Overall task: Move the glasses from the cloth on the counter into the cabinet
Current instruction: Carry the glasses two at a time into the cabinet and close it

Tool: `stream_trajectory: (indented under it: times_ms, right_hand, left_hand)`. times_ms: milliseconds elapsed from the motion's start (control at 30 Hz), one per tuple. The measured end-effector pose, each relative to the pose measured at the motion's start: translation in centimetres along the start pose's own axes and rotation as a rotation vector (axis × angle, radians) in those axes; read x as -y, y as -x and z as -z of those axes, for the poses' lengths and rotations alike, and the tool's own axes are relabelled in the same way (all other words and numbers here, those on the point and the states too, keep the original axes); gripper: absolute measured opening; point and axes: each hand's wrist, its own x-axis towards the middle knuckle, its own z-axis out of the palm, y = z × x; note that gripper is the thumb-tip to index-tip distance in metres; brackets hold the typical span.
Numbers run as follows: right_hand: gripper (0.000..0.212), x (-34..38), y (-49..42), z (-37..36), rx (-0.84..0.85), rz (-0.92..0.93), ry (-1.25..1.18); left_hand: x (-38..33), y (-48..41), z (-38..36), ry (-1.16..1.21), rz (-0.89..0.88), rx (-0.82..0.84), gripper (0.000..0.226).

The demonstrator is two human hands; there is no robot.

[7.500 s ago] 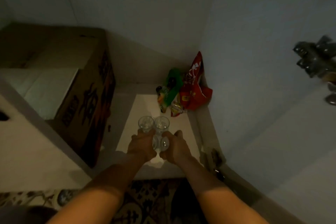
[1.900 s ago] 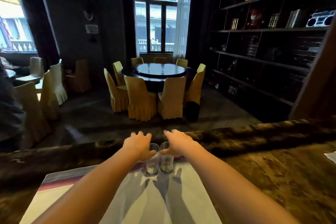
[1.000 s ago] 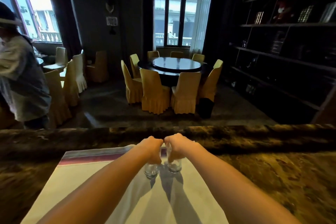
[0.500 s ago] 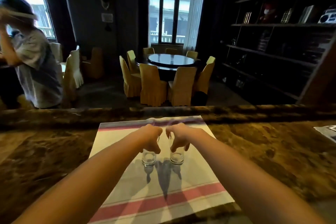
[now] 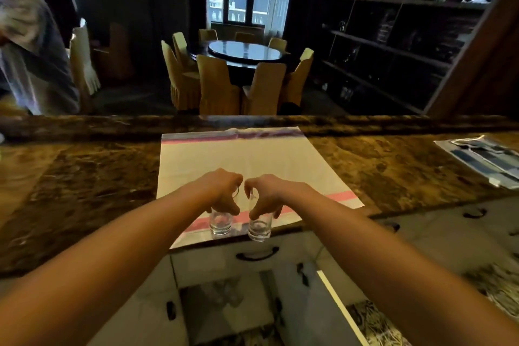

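My left hand point(image 5: 222, 191) grips a clear glass point(image 5: 220, 224) from above, fingers curled round its rim. My right hand point(image 5: 266, 195) grips a second clear glass point(image 5: 259, 229) the same way. Both glasses hang over the near edge of the white cloth with pink stripes point(image 5: 247, 160), which lies on the brown marble counter point(image 5: 84, 182). Below the counter the cabinet point(image 5: 224, 300) stands open, and a few glasses point(image 5: 227, 291) show dimly inside it.
A drawer with a dark handle point(image 5: 257, 255) sits just under the counter edge. The open cabinet door point(image 5: 334, 303) swings out to the right. A blue-striped folded cloth point(image 5: 483, 157) lies at the counter's right. A person point(image 5: 31, 45) stands beyond the counter at left.
Both hands have lifted the two glasses and drawn them back from the middle of the cloth to its near edge. My view has tipped down, showing the open cabinet.
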Motion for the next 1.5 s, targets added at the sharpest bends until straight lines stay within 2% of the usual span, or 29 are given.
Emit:
stream_trajectory:
  times_ms: [200,300,467,533,767,1100,1233,1500]
  right_hand:
    - [0.061,-0.2,3.9,-1.3,0.036,0.072,0.017]
    - [0.064,-1.4,5.5,-2.3,0.052,0.086,-0.002]
    - [0.055,-4.3,8.7,-4.8,0.083,0.098,-0.085]
    - [0.06,-5.9,9.6,-6.3,0.086,0.095,-0.072]
    - [0.075,-11.3,11.1,-14.0,0.11,0.006,-0.064]
    - [0.074,-16.5,7.0,-26.7,0.142,-0.118,-0.168]
    - [0.075,-17.8,4.1,-30.8,0.121,-0.144,-0.2]
    - [0.05,-19.2,-7.0,-40.0,0.169,-0.208,-0.201]
  left_hand:
    - [-1.7,3.6,-2.0,-0.001,-0.019,-0.01,0.062]
    - [-3.0,4.6,-3.6,-0.077,-0.043,-0.033,0.065]
    - [-6.5,6.0,-5.7,-0.083,0.016,0.014,0.058]
    - [-8.2,6.3,-7.1,-0.071,0.028,0.024,0.055]
    - [-12.0,7.3,-15.8,-0.025,0.02,0.122,0.068]
    - [-10.9,4.5,-28.3,0.087,0.12,0.282,0.068]
    - [-8.8,3.0,-32.4,0.128,0.177,0.269,0.06]
    - [-1.7,-3.0,-42.4,0.131,0.258,0.323,0.06]
